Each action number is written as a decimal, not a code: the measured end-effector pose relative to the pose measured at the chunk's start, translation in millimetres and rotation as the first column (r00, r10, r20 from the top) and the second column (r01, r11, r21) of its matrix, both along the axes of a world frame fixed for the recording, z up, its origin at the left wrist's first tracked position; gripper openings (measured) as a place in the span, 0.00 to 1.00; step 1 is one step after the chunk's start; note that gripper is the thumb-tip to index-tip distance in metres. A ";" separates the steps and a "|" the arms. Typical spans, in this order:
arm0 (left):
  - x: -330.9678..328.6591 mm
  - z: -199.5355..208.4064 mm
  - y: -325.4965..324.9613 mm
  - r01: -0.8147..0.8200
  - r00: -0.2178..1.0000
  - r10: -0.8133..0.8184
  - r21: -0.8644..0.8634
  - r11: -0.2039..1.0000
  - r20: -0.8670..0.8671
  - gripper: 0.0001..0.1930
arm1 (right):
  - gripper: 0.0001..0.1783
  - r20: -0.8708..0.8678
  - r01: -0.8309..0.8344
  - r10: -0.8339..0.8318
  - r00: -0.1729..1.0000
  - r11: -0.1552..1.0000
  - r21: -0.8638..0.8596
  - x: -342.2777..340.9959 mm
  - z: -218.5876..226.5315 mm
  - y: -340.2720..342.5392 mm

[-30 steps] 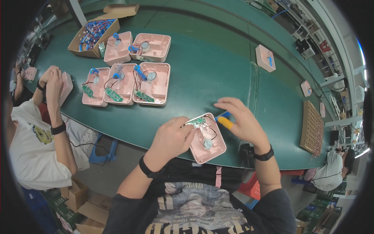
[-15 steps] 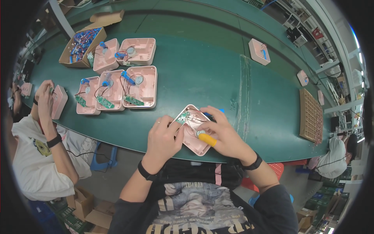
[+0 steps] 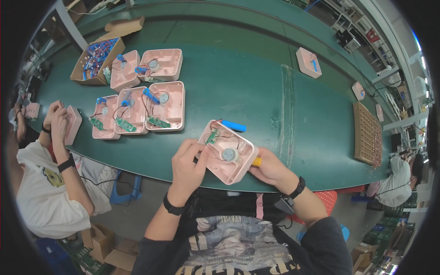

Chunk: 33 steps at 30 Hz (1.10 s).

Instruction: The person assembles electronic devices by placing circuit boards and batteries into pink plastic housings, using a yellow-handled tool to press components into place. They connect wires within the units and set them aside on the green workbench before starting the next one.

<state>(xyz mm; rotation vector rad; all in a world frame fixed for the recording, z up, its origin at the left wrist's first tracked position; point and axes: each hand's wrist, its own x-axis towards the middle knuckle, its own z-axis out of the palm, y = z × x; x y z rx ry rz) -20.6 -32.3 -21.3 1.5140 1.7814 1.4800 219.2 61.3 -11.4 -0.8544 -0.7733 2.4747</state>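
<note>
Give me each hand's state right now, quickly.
Left hand: closed, holding the left side of the open-topped pink plastic box.
Right hand, with a yellow finger cover: closed, holding the same box's right side.

Circuit board point(image 3: 212, 136) inside casing point(image 3: 220, 166)

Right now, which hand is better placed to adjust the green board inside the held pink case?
Probably the left hand: its fingertips are at the pink case rim, close beside the green board, while the right hand holds the opposite side.
</note>
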 end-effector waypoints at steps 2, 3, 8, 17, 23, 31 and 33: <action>-1.0 -1.1 -0.2 0.009 1.000 -0.009 -0.002 1.000 0.012 0.05 | 0.16 0.173 -0.037 0.013 0.985 0.990 0.138 -0.4 0.0 -3.7; -1.0 -1.1 0.2 0.003 1.000 -0.003 0.000 1.000 0.010 0.05 | 0.15 0.258 -0.064 0.009 0.966 0.977 0.204 -1.2 0.6 -3.6; 0.3 -2.5 2.6 -0.002 0.999 0.002 0.002 1.000 0.044 0.05 | 0.14 0.317 -0.117 0.039 0.948 0.966 0.232 -0.3 12.0 1.3; 2.3 2.0 4.2 -0.008 0.999 0.010 -0.038 0.999 0.051 0.05 | 0.13 0.549 -0.268 -0.129 0.825 0.767 0.583 6.8 8.4 9.8; 8.4 -5.1 5.5 -0.028 1.000 0.029 -0.041 0.999 0.012 0.05 | 0.16 0.157 -0.233 -0.631 0.760 -0.039 0.972 9.9 40.4 17.1; 13.4 -8.5 9.4 -0.040 0.976 0.055 0.072 0.997 -0.210 0.03 | 0.16 0.575 -0.679 -0.388 0.721 -0.229 0.697 -23.0 56.7 14.0; 15.1 -9.1 9.2 -0.005 0.954 0.031 0.086 0.996 -0.297 0.04 | 0.16 0.602 -0.727 -0.408 0.686 -0.376 0.574 -23.6 63.1 16.3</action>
